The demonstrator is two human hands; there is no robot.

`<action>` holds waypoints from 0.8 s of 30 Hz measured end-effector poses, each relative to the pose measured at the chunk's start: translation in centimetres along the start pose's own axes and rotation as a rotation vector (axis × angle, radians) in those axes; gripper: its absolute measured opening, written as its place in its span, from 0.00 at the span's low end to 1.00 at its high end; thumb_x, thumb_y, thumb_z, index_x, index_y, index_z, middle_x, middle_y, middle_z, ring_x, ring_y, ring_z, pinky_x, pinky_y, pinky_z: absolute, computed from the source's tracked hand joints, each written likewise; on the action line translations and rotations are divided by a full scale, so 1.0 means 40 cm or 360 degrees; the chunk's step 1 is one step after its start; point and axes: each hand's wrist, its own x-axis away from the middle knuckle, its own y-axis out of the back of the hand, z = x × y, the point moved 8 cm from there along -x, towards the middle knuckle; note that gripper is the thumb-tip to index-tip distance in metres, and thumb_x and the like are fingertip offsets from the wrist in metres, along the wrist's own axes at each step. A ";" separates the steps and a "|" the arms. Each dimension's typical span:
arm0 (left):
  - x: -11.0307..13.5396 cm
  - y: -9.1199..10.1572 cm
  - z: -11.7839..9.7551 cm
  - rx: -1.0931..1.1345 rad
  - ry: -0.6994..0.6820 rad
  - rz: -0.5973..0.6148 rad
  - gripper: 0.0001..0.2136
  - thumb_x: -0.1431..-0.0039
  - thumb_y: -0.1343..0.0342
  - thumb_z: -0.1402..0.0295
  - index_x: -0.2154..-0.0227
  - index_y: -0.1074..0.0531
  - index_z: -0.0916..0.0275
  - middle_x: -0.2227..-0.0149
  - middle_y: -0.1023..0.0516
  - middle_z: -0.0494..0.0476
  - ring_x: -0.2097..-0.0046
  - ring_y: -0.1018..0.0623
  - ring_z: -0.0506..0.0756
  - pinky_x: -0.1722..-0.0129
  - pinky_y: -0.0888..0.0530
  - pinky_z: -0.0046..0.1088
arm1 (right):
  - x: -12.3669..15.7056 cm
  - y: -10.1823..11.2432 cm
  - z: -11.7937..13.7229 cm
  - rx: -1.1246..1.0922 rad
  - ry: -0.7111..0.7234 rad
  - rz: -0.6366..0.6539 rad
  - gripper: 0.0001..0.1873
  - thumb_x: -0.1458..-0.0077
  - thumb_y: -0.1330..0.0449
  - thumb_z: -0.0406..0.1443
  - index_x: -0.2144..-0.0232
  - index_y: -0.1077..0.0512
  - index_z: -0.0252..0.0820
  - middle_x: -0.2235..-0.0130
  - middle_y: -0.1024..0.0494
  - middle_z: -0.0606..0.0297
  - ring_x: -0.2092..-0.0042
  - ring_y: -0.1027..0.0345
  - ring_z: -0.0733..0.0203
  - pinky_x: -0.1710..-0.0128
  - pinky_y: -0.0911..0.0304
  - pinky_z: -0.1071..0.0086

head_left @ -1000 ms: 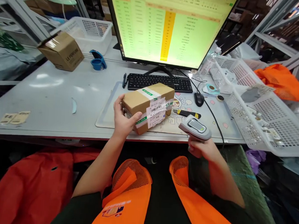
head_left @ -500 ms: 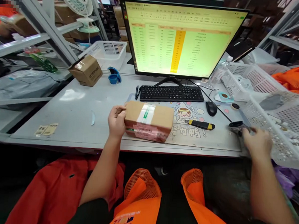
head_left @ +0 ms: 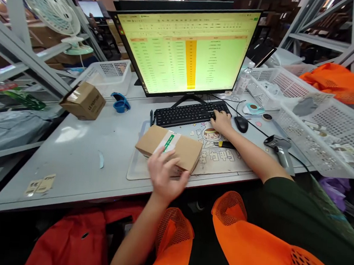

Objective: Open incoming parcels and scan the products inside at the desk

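A taped cardboard box lies at a slant on the desk mat. My left hand is at its near side, fingers spread over the front edge; whether it presses on the box I cannot tell. My right hand rests on the right end of the black keyboard, fingers apart on the keys. Under my right forearm lies a yellow and black utility knife, partly hidden. The barcode scanner lies on the desk to the right of that forearm.
Behind the keyboard stands a monitor showing a spreadsheet. A mouse, a plastic bottle and white baskets are on the right. At left are a small carton and a blue tape dispenser.
My right hand has let go of the scanner and moved left onto the keyboard. My left hand has shifted from the box's left end to its front. The box has turned.
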 end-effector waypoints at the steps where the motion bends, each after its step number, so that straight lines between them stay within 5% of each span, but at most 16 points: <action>1: 0.001 -0.025 -0.036 -0.0059 0.0006 0.0080 0.18 0.39 0.35 0.55 0.51 0.26 0.58 0.47 0.19 0.65 0.36 0.25 0.69 0.34 0.34 0.53 | -0.009 -0.002 0.004 0.0015 -0.0022 -0.0002 0.30 0.32 0.49 0.41 0.35 0.33 0.28 0.38 0.28 0.36 0.36 0.41 0.34 0.36 0.48 0.43; 4: -0.002 -0.067 -0.080 -0.0220 0.0058 0.0166 0.15 0.37 0.35 0.62 0.49 0.25 0.60 0.49 0.17 0.63 0.40 0.21 0.66 0.30 0.43 0.50 | -0.030 0.004 0.014 0.0050 -0.0079 0.0018 0.28 0.32 0.50 0.43 0.42 0.26 0.27 0.39 0.29 0.35 0.37 0.41 0.33 0.37 0.47 0.43; 7: 0.013 -0.039 -0.070 -0.0230 0.0001 0.0143 0.13 0.36 0.36 0.67 0.50 0.24 0.60 0.49 0.17 0.64 0.42 0.19 0.64 0.31 0.41 0.47 | -0.004 0.041 -0.002 0.0050 -0.0099 -0.0011 0.29 0.33 0.48 0.44 0.39 0.27 0.29 0.38 0.30 0.36 0.35 0.41 0.33 0.37 0.46 0.43; 10: 0.064 0.043 -0.036 -0.0234 -0.0058 0.0050 0.19 0.36 0.37 0.66 0.43 0.26 0.61 0.44 0.19 0.69 0.40 0.21 0.65 0.32 0.37 0.49 | 0.108 0.061 -0.039 -0.0006 0.0058 0.0094 0.31 0.33 0.47 0.46 0.35 0.29 0.33 0.38 0.28 0.41 0.35 0.39 0.36 0.35 0.43 0.45; 14: 0.177 0.129 -0.003 -0.0270 -0.0051 -0.0048 0.28 0.30 0.46 0.60 0.30 0.35 0.61 0.32 0.30 0.75 0.30 0.29 0.69 0.32 0.35 0.55 | 0.315 0.036 -0.107 0.0039 0.0309 0.0312 0.30 0.36 0.44 0.51 0.42 0.25 0.38 0.39 0.25 0.44 0.35 0.37 0.35 0.36 0.41 0.42; 20: 0.325 0.132 0.039 -0.0345 0.0277 0.0014 0.30 0.31 0.44 0.61 0.29 0.40 0.59 0.30 0.37 0.77 0.29 0.32 0.70 0.35 0.31 0.54 | 0.427 0.027 -0.157 -0.0004 0.0347 0.0073 0.23 0.35 0.45 0.44 0.49 0.24 0.33 0.51 0.21 0.41 0.46 0.29 0.34 0.42 0.35 0.41; 24: 0.305 0.125 0.051 -0.0404 0.0384 0.0073 0.33 0.37 0.36 0.57 0.32 0.38 0.60 0.30 0.38 0.77 0.27 0.36 0.71 0.32 0.36 0.57 | 0.472 0.081 -0.076 -0.0244 0.0507 -0.0079 0.22 0.32 0.44 0.44 0.46 0.26 0.34 0.50 0.22 0.42 0.48 0.27 0.38 0.45 0.30 0.46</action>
